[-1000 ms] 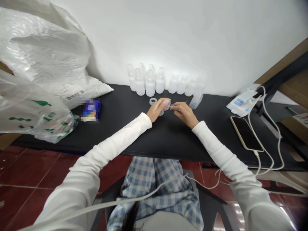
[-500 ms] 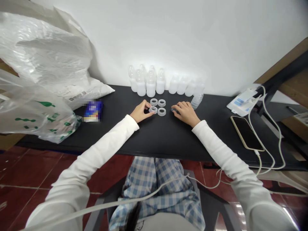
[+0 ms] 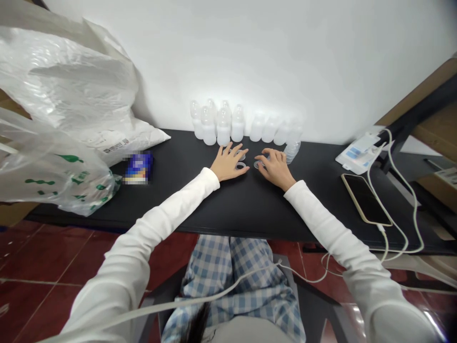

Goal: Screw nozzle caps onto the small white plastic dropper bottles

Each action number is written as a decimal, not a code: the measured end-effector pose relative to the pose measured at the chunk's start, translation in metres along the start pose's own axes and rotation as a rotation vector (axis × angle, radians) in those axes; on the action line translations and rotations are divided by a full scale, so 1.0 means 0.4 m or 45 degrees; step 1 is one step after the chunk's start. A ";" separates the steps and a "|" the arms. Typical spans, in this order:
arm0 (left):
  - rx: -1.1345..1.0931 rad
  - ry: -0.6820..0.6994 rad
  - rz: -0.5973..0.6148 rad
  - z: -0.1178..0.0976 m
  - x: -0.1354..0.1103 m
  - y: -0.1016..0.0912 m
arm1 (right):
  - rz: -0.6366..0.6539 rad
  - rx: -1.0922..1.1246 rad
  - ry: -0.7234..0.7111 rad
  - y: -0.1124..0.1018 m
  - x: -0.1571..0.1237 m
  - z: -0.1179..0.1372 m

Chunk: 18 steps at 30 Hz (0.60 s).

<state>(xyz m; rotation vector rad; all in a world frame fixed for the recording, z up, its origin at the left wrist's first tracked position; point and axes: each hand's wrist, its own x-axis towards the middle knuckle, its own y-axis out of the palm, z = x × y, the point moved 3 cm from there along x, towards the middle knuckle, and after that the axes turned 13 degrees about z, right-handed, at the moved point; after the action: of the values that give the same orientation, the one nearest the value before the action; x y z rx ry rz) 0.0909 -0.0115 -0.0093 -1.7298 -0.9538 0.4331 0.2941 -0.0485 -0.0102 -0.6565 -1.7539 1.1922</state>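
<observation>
Left hand (image 3: 227, 163) splayed flat, right hand (image 3: 275, 168) curled

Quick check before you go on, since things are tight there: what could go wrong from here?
The left hand is spread over clear plastic rings, which could get nudged out of place. Its fingers are close to the upright white bottles, which might tip. The right hand is near a clear bottle that could be knocked.
</observation>
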 end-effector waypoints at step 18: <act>-0.323 -0.352 -0.787 0.199 0.019 -0.118 | -0.110 -0.035 0.019 -0.008 -0.009 -0.004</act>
<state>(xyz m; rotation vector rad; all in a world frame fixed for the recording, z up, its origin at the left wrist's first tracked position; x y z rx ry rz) 0.0224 0.0497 0.0056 -1.5087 -1.7328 0.1452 0.2975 -0.0521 -0.0083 -0.5980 -1.7707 1.1037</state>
